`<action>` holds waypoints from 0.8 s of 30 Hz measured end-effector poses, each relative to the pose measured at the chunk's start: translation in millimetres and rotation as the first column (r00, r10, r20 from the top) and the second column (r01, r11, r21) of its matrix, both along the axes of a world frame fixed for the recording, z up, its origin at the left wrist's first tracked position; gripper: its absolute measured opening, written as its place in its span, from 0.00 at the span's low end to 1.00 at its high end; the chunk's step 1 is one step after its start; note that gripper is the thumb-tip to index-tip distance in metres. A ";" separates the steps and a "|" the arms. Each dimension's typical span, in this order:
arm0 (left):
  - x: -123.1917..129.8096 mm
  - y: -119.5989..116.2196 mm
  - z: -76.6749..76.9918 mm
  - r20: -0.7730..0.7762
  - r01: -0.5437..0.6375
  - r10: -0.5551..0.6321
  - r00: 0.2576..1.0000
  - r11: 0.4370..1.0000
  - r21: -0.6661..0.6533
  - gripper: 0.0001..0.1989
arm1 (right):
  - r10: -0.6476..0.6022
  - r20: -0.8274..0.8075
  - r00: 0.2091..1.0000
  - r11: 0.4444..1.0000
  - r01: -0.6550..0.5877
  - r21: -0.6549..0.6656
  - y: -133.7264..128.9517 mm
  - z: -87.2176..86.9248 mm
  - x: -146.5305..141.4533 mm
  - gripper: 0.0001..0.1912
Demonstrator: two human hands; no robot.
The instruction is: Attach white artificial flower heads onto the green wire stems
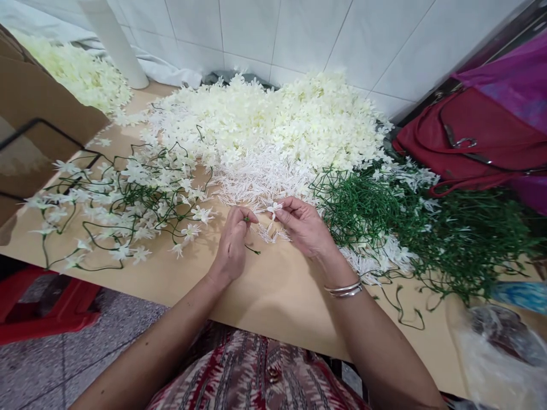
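Note:
My left hand (233, 242) is closed on a thin green artificial stem (253, 249), whose lower end pokes out below the fingers. To its right, my right hand (305, 225) pinches a small white artificial flower (274, 209) between thumb and fingertips. The two hands are a short gap apart over the table. Just beneath them lies a little cluster of white stamen pieces (272, 233). Behind the hands spreads a bigger heap of white stamens (260, 171), backed by a large mound of cream flower petals (316, 122).
Flowers on green stems (141, 199) lie at the left by a cardboard box (38, 102). A tangle of green stems (367, 199) fills the right side. Beyond are a red handbag (482, 136), a plastic bag (504, 353) and the tiled wall (307, 34). A red stool (51, 307) stands below left.

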State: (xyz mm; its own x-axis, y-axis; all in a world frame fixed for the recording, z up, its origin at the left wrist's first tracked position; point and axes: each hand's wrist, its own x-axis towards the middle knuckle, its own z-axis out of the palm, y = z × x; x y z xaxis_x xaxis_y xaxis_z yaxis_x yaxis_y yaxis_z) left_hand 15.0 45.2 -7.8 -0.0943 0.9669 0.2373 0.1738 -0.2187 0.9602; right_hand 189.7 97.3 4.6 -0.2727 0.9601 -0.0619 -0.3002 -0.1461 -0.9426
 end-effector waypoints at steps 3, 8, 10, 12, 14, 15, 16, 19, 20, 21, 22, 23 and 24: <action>3.3 0.2 3.0 -0.078 -0.014 0.017 0.997 0.999 0.037 0.17 | 0.056 -0.092 0.994 0.987 -0.069 -0.143 -1.5 2.9 -0.4 0.20; 4.7 1.8 6.5 -0.209 0.061 -0.042 0.977 0.994 0.085 0.16 | 0.106 -0.157 0.982 0.964 -0.140 -0.226 -2.0 6.3 1.4 0.19; 3.9 1.8 6.5 -0.220 0.090 -0.072 0.973 0.993 0.076 0.16 | 0.113 -0.145 0.983 0.967 -0.142 -0.210 -1.8 5.5 1.6 0.19; 3.1 1.5 6.5 -0.212 0.093 -0.079 0.974 0.994 0.057 0.17 | 0.101 -0.134 0.986 0.972 -0.126 -0.197 -1.5 3.7 1.2 0.19; 2.9 1.2 6.7 -0.197 0.094 -0.083 0.977 0.995 0.043 0.17 | 0.083 -0.135 0.987 0.976 -0.108 -0.190 -1.2 2.0 0.5 0.19; 2.9 1.3 6.7 -0.186 0.096 -0.087 0.979 0.995 0.040 0.17 | 0.080 -0.138 0.987 0.977 -0.105 -0.187 -1.2 1.4 0.1 0.19; 3.0 1.4 6.7 -0.174 0.102 -0.094 0.980 0.994 0.039 0.17 | 0.082 -0.141 0.987 0.977 -0.108 -0.183 -1.4 1.2 -0.4 0.19; 3.5 2.0 6.3 -0.135 0.124 -0.117 0.984 0.991 0.043 0.16 | 0.098 -0.148 0.984 0.976 -0.124 -0.177 -2.5 2.1 -2.2 0.19; 3.6 2.2 6.1 -0.124 0.131 -0.124 0.984 0.991 0.043 0.16 | 0.103 -0.148 0.984 0.975 -0.130 -0.180 -3.1 2.5 -2.9 0.19; 3.6 2.4 6.0 -0.116 0.136 -0.131 0.985 0.990 0.042 0.16 | 0.106 -0.145 0.984 0.974 -0.132 -0.183 -3.5 2.8 -3.6 0.19; 3.7 2.4 5.9 -0.111 0.140 -0.135 0.985 0.989 0.038 0.16 | 0.108 -0.140 0.984 0.973 -0.133 -0.186 -4.0 3.0 -4.3 0.19; 3.8 2.3 5.9 -0.109 0.141 -0.136 0.985 0.989 0.034 0.16 | 0.107 -0.136 0.985 0.973 -0.131 -0.188 -4.3 2.9 -4.9 0.20; 3.8 2.2 6.0 -0.109 0.140 -0.136 0.985 0.990 0.031 0.16 | 0.104 -0.132 0.986 0.974 -0.128 -0.189 -4.6 2.6 -5.5 0.20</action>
State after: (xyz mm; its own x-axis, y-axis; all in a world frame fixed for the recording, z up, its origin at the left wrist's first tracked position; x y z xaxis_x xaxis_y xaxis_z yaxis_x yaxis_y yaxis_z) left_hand 18.8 47.4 -1.9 0.0667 0.9587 0.2764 0.2398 -0.2843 0.9283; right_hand 184.2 92.7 7.3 -0.3982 0.8940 -0.2052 -0.3804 -0.3645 -0.8499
